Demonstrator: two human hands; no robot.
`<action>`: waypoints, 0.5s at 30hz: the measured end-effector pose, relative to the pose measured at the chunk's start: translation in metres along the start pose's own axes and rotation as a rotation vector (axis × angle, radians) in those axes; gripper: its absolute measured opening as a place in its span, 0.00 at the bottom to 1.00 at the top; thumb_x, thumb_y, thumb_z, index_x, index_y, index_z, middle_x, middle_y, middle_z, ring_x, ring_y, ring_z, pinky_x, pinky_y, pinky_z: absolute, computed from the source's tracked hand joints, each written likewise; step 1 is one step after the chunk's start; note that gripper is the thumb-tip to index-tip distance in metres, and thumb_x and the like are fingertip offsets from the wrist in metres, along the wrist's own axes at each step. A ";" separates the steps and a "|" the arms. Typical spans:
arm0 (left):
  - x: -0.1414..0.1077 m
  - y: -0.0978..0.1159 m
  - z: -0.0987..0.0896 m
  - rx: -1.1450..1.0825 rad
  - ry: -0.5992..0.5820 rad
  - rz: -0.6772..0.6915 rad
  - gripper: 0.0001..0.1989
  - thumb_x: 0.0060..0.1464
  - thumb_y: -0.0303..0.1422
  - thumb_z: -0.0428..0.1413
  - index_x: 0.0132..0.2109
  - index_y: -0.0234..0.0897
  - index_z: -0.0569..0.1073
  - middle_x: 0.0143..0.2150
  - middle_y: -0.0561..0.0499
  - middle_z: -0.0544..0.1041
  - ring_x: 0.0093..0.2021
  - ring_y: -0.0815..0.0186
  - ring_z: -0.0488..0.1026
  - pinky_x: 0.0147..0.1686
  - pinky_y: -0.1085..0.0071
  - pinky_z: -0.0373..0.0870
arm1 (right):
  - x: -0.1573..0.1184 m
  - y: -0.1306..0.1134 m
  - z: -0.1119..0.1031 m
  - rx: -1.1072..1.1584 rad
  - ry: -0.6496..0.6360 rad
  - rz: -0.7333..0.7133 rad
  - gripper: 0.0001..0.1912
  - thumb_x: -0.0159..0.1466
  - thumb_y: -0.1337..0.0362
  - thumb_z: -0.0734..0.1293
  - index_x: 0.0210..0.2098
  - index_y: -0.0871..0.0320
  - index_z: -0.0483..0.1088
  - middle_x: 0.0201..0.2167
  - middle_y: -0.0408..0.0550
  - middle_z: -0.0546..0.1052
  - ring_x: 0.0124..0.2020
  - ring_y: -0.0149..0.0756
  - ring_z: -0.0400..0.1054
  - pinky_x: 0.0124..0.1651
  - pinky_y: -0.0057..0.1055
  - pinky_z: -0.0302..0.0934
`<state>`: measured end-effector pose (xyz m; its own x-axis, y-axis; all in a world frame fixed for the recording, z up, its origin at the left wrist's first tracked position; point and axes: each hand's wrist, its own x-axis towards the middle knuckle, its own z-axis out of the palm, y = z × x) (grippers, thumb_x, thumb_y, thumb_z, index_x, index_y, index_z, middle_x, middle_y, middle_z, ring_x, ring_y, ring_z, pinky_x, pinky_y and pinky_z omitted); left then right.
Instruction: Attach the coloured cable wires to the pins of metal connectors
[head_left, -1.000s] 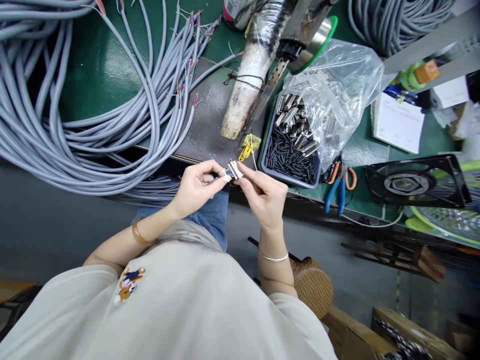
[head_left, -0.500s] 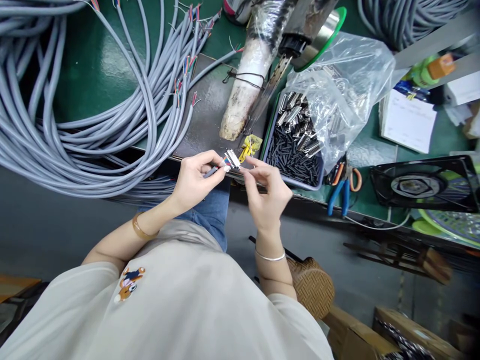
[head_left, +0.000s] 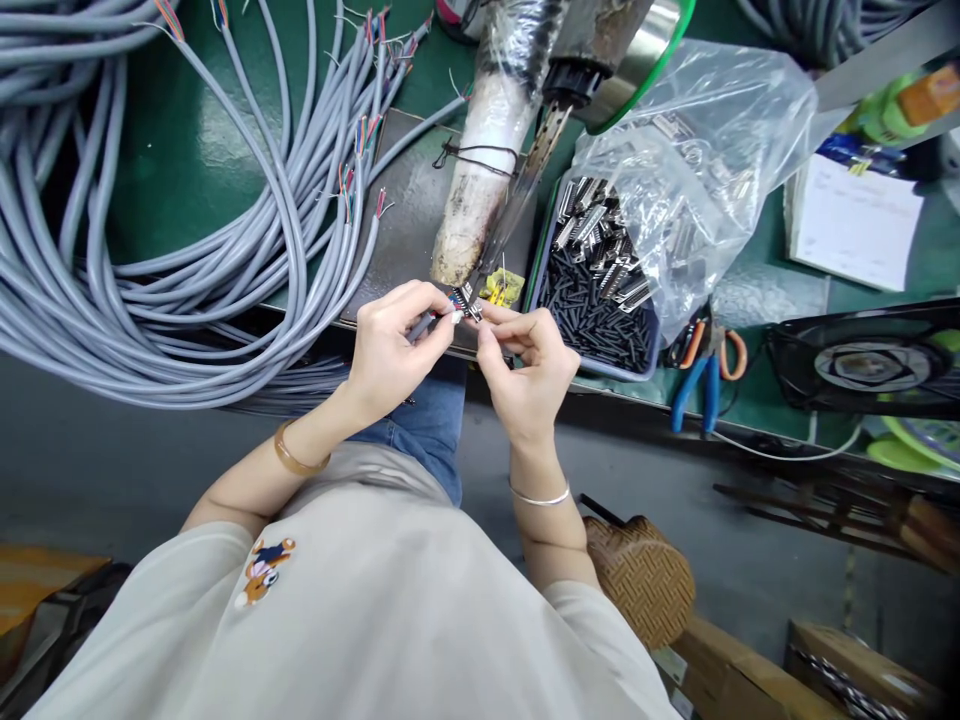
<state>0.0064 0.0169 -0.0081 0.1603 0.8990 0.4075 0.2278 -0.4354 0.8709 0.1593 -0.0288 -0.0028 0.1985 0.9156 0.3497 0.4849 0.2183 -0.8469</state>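
My left hand (head_left: 401, 335) is closed in a pinch on the end of a grey cable (head_left: 422, 326), whose thin coloured wires stick out past the fingertips. These wires meet a small metal multi-pin connector (head_left: 466, 298) in front of my fingers. My right hand (head_left: 531, 362) is closed too, thumb and index finger pinching the connector's near right end; the fingers partly hide it. Right above the connector, the tip of a soldering iron (head_left: 517, 215) slants down from its mount and seems to touch the pins. Behind it lies a small yellow piece (head_left: 504, 288).
Many grey cables (head_left: 262, 235) with stripped ends cover the left bench. On the right are a bin (head_left: 646, 368) of connectors and black sleeves, a plastic bag (head_left: 720, 130), blue-handled pliers (head_left: 696, 395), a fan (head_left: 870, 360) and papers (head_left: 855, 225). A wrapped white tube (head_left: 476, 170) stands beside the iron.
Both hands have brought the connector slightly up and turned it, under the soldering iron's tip. The view has shifted a little, with the right-side items further right.
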 end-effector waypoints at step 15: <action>0.007 0.003 0.000 0.033 0.042 0.114 0.06 0.55 0.21 0.59 0.32 0.35 0.74 0.29 0.55 0.75 0.27 0.74 0.66 0.28 0.76 0.62 | 0.011 -0.002 -0.001 0.003 0.016 -0.072 0.05 0.64 0.68 0.71 0.33 0.54 0.71 0.44 0.42 0.85 0.44 0.34 0.82 0.43 0.28 0.78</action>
<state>0.0085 0.0218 -0.0028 0.1465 0.8445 0.5152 0.2416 -0.5356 0.8092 0.1615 -0.0199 0.0031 0.1771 0.8917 0.4165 0.4956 0.2848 -0.8205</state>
